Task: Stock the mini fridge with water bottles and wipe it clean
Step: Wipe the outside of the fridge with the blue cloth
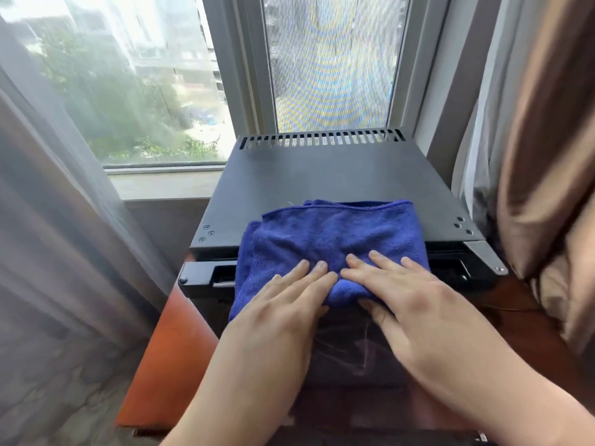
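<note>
window behind fridge, curtains beside

A lived-in room, likely a hotel room or bedroom: a window looks out on trees and buildings, with a sheer curtain left and a brown drape right. A black mini fridge stands on a wooden cabinet.
</note>
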### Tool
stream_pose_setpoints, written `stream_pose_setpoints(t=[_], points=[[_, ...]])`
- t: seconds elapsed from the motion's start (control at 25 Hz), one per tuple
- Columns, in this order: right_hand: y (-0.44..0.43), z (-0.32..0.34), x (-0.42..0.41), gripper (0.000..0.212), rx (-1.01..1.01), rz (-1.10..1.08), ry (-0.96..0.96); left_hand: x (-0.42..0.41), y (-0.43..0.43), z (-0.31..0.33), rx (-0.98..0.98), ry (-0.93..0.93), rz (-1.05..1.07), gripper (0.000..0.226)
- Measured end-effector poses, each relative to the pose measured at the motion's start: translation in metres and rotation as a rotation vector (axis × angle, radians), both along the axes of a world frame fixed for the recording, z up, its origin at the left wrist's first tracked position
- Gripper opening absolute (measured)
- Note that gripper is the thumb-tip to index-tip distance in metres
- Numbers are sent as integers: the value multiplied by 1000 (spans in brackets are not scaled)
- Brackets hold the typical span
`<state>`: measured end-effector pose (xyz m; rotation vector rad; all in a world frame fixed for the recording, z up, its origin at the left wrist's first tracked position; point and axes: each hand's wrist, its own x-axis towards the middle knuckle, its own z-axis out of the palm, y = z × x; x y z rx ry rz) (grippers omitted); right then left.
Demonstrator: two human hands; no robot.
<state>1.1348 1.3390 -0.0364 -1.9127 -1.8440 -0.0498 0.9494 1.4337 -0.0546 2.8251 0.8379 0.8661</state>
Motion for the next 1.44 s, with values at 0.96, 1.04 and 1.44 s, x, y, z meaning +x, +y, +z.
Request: stream_pose_setpoints(t=[0.96, 1.04, 1.44], points=[[-47, -46, 29, 64, 183, -45, 13, 34, -33, -38, 8, -217, -88, 39], [-52, -50, 28, 57, 209, -52, 20, 36, -37, -30, -25, -232, -92, 38], [6, 7, 54, 81, -98, -309, -137, 83, 10, 26, -54, 413, 48, 98]])
